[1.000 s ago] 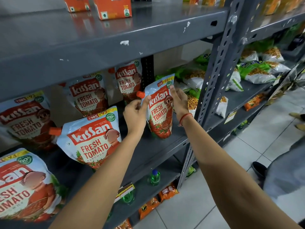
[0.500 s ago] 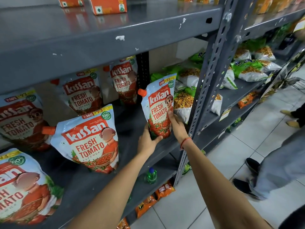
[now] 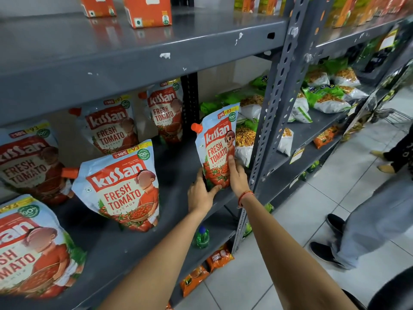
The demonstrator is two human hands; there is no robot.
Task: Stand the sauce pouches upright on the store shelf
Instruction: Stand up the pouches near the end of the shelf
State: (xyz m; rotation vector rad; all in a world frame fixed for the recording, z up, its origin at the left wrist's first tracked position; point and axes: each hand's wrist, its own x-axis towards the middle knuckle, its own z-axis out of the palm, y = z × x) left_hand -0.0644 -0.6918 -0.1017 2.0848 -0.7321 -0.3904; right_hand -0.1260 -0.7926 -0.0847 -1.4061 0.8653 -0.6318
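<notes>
A Kissan tomato ketchup pouch (image 3: 216,144) with an orange cap stands upright at the right end of the grey middle shelf (image 3: 178,175). My left hand (image 3: 200,194) grips its bottom left corner, thumb across the front. My right hand (image 3: 238,175) holds the bottom right side, a finger pressed up the front. Several more pouches stand to the left: one in front (image 3: 120,189), one at the near left edge (image 3: 29,249), and others behind (image 3: 111,128) (image 3: 166,110) (image 3: 24,162).
A perforated grey upright post (image 3: 268,121) stands just right of the held pouch. Green and white snack bags (image 3: 326,97) fill the bay beyond. Orange cartons (image 3: 147,10) sit on the shelf above. A green bottle (image 3: 202,237) is on the shelf below. A person's legs (image 3: 366,229) stand on the tiled floor.
Both hands slid down from the pouch's top and sides to its base. The pouch now sits lower and further right on the shelf. The person on the right stepped into view.
</notes>
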